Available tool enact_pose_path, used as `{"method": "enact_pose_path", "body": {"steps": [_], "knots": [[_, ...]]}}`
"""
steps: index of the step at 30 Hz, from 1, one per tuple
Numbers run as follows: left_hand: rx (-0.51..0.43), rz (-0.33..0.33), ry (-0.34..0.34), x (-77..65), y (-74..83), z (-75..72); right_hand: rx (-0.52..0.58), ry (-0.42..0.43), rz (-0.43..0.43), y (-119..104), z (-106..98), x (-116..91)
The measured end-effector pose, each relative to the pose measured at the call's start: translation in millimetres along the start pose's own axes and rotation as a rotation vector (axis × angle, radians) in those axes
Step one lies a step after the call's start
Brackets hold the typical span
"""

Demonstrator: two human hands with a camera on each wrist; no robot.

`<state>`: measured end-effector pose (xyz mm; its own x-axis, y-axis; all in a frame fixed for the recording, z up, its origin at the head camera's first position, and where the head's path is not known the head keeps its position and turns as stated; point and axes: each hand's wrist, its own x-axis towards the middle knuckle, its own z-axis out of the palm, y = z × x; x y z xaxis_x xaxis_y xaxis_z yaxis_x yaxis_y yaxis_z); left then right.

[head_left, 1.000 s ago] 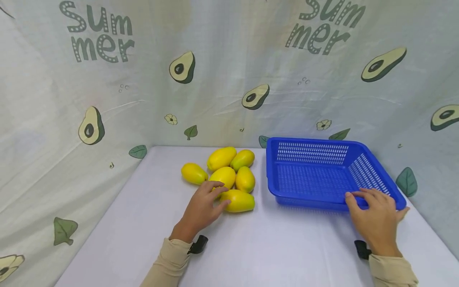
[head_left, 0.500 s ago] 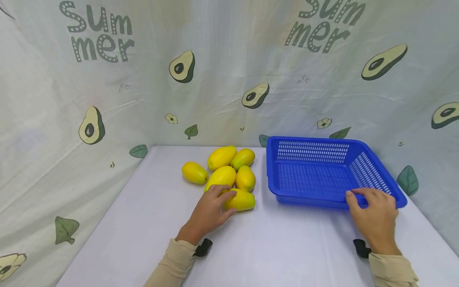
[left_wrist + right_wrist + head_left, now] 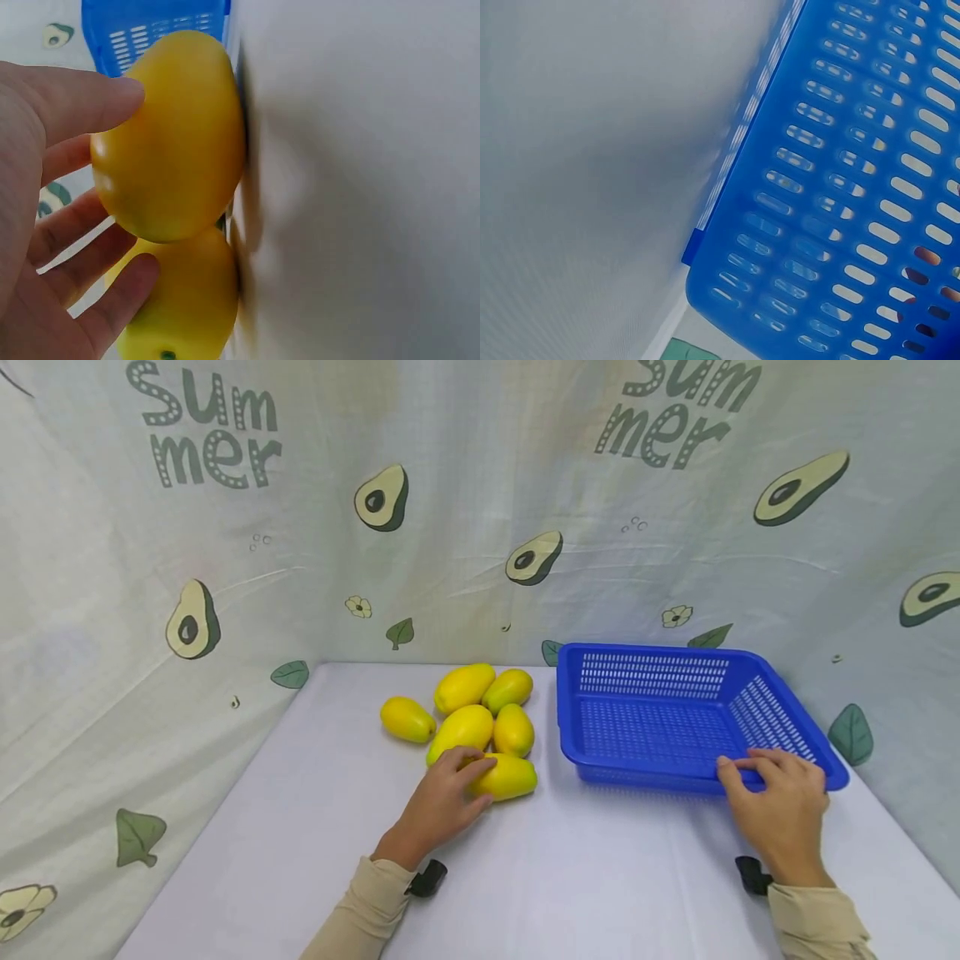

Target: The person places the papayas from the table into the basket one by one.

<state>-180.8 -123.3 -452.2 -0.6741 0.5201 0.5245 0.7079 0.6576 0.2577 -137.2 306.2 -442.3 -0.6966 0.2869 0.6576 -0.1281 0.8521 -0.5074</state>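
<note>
My left hand (image 3: 444,800) holds a smooth yellow mango (image 3: 513,777) with a greenish tip, the nearest of the group on the white table. In the left wrist view, the thumb lies on one side of this mango (image 3: 176,142) and a fingertip shows at its other side. Below it in that view is another mango (image 3: 187,300) with a green stem spot, close to the lower fingers. On the right, my right hand (image 3: 783,814) pinches the front rim of a blue plastic basket (image 3: 637,771). The right wrist view shows the slotted basket wall (image 3: 817,172); the fingers are mostly hidden behind it.
Behind the held mango lie several more, including a large one (image 3: 463,689) at the back and one (image 3: 407,720) at the left. A cloth printed with avocados (image 3: 534,558) hangs behind the white table (image 3: 585,877). No fruit shows in the basket.
My left hand has moved right and its fingers have come round the nearest mango, which has shifted slightly right. My right hand stays at the basket rim.
</note>
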Motion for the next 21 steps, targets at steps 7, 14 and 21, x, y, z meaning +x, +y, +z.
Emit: {"method": "enact_pose_path", "body": {"steps": [7, 14, 21], "knots": [[0.057, -0.023, -0.001, -1.4, 0.9, 6.9, 0.002, -0.009, 0.018, -1.9, 0.7, 0.1], [0.067, -0.045, -0.004, 2.1, 7.1, 10.1, -0.001, 0.011, 0.011, -3.1, -1.4, 1.5], [0.086, -0.052, -0.045, 2.3, 10.8, 5.8, 0.002, 0.022, 0.011, -5.3, -0.8, 0.8]]}}
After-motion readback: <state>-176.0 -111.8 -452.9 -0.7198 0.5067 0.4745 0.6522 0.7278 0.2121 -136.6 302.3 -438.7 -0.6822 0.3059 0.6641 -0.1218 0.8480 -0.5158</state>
